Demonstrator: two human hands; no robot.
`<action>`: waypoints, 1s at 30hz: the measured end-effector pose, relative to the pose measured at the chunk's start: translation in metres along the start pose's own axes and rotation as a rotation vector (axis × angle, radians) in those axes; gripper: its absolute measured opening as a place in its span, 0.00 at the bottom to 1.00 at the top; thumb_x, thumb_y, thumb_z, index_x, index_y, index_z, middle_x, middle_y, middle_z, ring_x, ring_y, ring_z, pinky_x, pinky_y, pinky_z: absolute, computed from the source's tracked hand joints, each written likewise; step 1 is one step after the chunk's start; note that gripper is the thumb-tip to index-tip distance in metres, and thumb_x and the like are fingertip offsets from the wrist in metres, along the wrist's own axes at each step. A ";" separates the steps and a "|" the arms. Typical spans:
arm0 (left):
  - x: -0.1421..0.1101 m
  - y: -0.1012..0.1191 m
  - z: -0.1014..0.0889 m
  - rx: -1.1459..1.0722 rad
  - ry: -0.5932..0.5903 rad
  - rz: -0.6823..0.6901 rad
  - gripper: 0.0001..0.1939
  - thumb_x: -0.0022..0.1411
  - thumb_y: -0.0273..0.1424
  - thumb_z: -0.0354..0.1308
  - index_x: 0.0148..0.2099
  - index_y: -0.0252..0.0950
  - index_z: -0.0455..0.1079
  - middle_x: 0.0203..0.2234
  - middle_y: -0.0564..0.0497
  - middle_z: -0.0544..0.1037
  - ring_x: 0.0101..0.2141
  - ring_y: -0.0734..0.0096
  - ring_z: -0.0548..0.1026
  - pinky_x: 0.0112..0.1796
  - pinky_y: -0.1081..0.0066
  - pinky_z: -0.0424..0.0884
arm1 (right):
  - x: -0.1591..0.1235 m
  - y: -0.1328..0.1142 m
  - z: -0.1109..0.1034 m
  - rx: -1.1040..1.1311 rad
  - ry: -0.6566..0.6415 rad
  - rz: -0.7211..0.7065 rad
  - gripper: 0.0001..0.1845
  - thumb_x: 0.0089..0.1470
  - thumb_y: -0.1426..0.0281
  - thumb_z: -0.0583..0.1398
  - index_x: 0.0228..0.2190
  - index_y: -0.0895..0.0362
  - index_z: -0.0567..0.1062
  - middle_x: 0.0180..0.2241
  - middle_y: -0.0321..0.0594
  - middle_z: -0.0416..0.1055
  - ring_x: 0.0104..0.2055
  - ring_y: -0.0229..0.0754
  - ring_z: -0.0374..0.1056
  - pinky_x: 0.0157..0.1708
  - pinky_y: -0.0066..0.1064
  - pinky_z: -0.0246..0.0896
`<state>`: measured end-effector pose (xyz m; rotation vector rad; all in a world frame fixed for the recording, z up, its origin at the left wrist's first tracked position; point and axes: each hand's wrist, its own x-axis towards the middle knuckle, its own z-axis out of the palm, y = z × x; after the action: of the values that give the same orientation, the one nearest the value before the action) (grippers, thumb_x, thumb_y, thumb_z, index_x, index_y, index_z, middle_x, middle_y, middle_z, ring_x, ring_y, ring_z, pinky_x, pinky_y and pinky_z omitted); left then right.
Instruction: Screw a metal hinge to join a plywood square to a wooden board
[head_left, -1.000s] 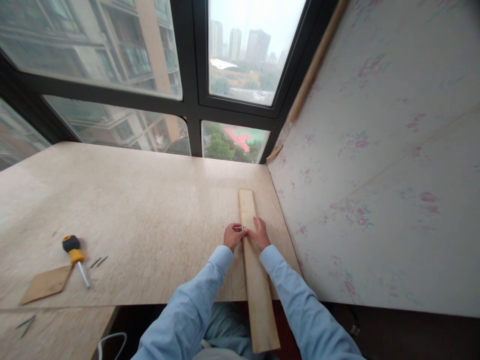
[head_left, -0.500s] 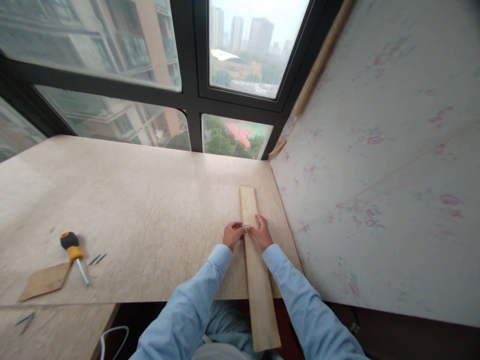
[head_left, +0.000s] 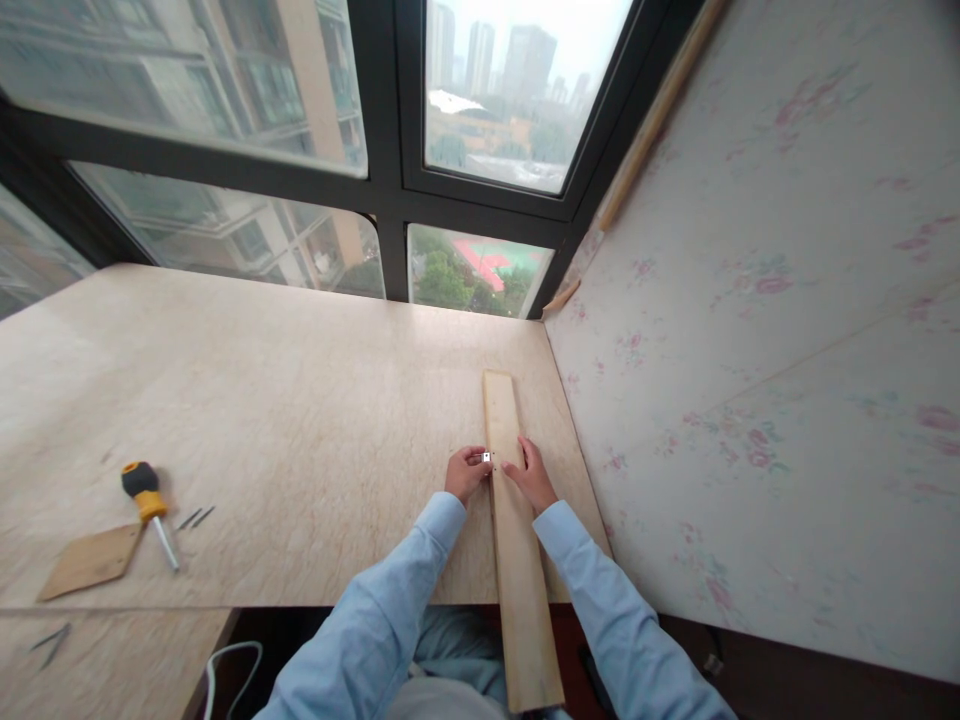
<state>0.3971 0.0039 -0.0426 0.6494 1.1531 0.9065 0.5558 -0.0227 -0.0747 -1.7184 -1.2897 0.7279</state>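
A long, pale wooden board (head_left: 517,560) lies on the tabletop, its near end sticking out past the front edge. My left hand (head_left: 466,473) is at the board's left edge, pinching a small shiny metal fitting (head_left: 487,457) with a dark spot in it. Whether this fitting is a hinge or a bracket is too small to tell. Tiny dark marks show on the wood just right of it. My right hand (head_left: 534,478) grips the board from the right, thumb on the top face and fingers at the right edge.
On the left lie a black-and-yellow screwdriver (head_left: 148,500), a thin brown wooden piece (head_left: 94,562) and slim metal bits (head_left: 196,517). More metal bits (head_left: 52,642) rest on a lower surface, near a white cable (head_left: 232,650). A flowered wall (head_left: 750,400) borders the right; windows stand behind.
My right thumb has come away from the metal fitting, and the right hand has shifted slightly right. The fitting stays in my left hand, now turned differently. The view has shifted a little.
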 end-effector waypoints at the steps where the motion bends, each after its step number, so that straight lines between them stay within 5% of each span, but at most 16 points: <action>1: 0.001 0.000 0.000 0.013 -0.002 0.010 0.17 0.42 0.15 0.64 0.38 0.29 0.72 0.27 0.47 0.78 0.28 0.70 0.76 0.31 0.73 0.72 | -0.003 -0.001 -0.001 -0.034 -0.004 -0.016 0.39 0.41 0.62 0.62 0.55 0.62 0.63 0.57 0.53 0.59 0.61 0.51 0.55 0.61 0.44 0.49; 9: 0.003 -0.004 -0.003 0.092 0.058 0.050 0.17 0.38 0.13 0.64 0.33 0.32 0.73 0.25 0.49 0.77 0.28 0.70 0.75 0.31 0.73 0.72 | -0.045 -0.001 -0.001 -0.242 -0.057 -0.088 0.40 0.44 0.64 0.62 0.57 0.63 0.59 0.60 0.57 0.54 0.64 0.54 0.49 0.63 0.47 0.46; 16: -0.003 -0.001 -0.004 -0.015 0.050 -0.026 0.14 0.43 0.19 0.66 0.34 0.31 0.69 0.25 0.49 0.77 0.25 0.71 0.75 0.26 0.73 0.72 | -0.072 -0.016 0.016 -0.418 -0.064 -0.050 0.52 0.35 0.69 0.66 0.60 0.67 0.54 0.64 0.64 0.43 0.67 0.61 0.40 0.63 0.50 0.42; 24: -0.007 0.000 -0.010 -0.134 0.062 -0.073 0.15 0.42 0.21 0.69 0.33 0.30 0.68 0.24 0.49 0.77 0.23 0.74 0.74 0.26 0.74 0.72 | -0.071 -0.018 0.024 -0.322 0.114 -0.057 0.51 0.33 0.72 0.60 0.61 0.68 0.52 0.61 0.62 0.52 0.64 0.62 0.48 0.62 0.50 0.46; 30: -0.017 0.002 -0.025 -0.182 0.058 -0.065 0.15 0.45 0.23 0.69 0.36 0.29 0.69 0.28 0.44 0.79 0.29 0.69 0.78 0.30 0.73 0.74 | -0.075 -0.021 0.029 -0.344 0.128 -0.048 0.50 0.34 0.73 0.59 0.61 0.69 0.52 0.61 0.63 0.51 0.65 0.62 0.46 0.63 0.51 0.45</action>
<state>0.3707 -0.0097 -0.0402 0.4378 1.1222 0.9670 0.4994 -0.0833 -0.0727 -1.9623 -1.4217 0.3747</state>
